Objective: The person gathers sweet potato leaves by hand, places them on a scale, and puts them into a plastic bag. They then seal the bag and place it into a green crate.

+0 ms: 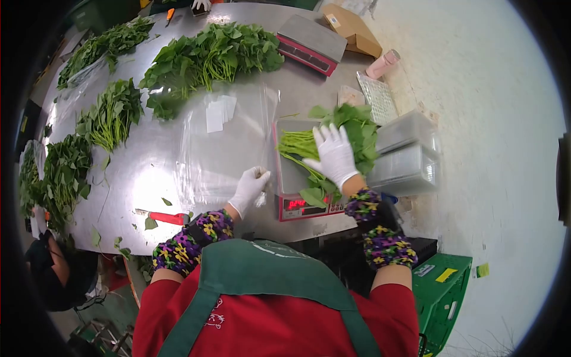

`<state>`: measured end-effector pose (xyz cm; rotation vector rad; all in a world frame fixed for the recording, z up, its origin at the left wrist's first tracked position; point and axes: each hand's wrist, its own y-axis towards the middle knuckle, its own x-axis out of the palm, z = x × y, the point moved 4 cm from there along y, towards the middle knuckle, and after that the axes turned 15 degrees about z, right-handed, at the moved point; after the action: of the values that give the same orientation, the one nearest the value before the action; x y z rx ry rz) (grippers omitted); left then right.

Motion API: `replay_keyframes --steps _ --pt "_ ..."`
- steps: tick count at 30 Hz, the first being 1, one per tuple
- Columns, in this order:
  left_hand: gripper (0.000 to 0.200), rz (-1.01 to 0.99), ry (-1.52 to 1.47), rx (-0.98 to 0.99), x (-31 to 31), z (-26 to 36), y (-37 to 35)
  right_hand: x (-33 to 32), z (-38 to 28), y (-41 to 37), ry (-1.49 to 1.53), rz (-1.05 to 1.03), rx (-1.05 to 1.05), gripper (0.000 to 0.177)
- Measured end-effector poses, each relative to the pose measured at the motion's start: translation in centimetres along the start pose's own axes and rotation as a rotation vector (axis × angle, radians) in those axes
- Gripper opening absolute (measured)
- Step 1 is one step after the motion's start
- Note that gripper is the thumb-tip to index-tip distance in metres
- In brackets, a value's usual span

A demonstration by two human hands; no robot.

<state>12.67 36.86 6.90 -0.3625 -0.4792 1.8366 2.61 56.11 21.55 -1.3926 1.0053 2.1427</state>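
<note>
My right hand (336, 156), in a white glove, lies flat with fingers spread on a bunch of leafy greens (360, 134). The greens rest on the pan of a red digital scale (285, 178), stems to the left and leaves to the right. Red digits glow on its display. My left hand (250, 189), also white-gloved, has its fingers pinched together just left of the scale. Crumpled clear plastic shows at those fingertips, by the lower right corner of the clear plastic bags (223, 160) spread on the table. White labels (220, 113) lie on the bags.
More greens (214, 56) are heaped along the metal table (137, 172). A red-handled knife (163, 218) lies at left. Behind stand a second scale (312, 41), a cardboard box (354, 30) and a pink bottle (382, 64). Clear plastic containers (404, 166) sit right. Co-workers' hands show at left and top.
</note>
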Motion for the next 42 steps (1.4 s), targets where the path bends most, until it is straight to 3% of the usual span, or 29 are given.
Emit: replay_keyframes --steps 2,5,11,14,18,19,26,35,38,40,42 --pt "0.018 -0.039 -0.008 -0.013 0.6 -0.9 -0.2 2.5 -0.6 -2.0 -0.012 -0.074 0.010 0.091" --pt "0.017 0.012 -0.032 -0.008 0.7 -1.1 -0.3 2.9 -0.7 -3.2 0.064 0.079 0.092 0.095" --pt "0.019 -0.048 -0.041 -0.012 -0.1 -1.0 -0.6 -0.3 -0.7 -1.4 0.093 -0.056 0.074 0.097" --pt "0.026 0.000 -0.053 0.049 -0.7 -0.1 -1.3 -2.2 -0.6 -0.9 0.215 -0.006 0.017 0.097" --pt "0.031 0.060 -0.002 0.181 -1.5 0.3 -2.2 -5.6 -0.9 -0.2 0.427 0.115 -0.037 0.071" --pt "0.030 0.092 0.032 0.212 -1.8 0.8 -2.6 -6.7 -1.2 0.1 0.460 0.189 -0.061 0.057" --pt "0.028 0.189 0.067 0.318 -2.9 1.4 -3.6 -7.7 -1.8 -0.5 0.359 0.187 -0.182 0.052" --pt "0.023 0.267 0.143 0.432 -2.5 2.7 -5.7 -7.8 -1.4 -2.1 0.244 0.153 -0.173 0.051" --pt "0.022 0.275 0.222 0.552 -0.8 4.6 -6.7 -7.5 -0.9 -2.2 0.205 0.167 -0.176 0.050" --pt "0.028 0.358 0.626 1.135 1.4 7.2 -7.4 -7.2 -0.5 -2.0 0.187 0.179 -0.188 0.049" --pt "0.030 0.264 0.685 1.238 3.9 8.8 -7.5 -6.7 -0.4 -1.5 0.003 0.161 -0.246 0.054"
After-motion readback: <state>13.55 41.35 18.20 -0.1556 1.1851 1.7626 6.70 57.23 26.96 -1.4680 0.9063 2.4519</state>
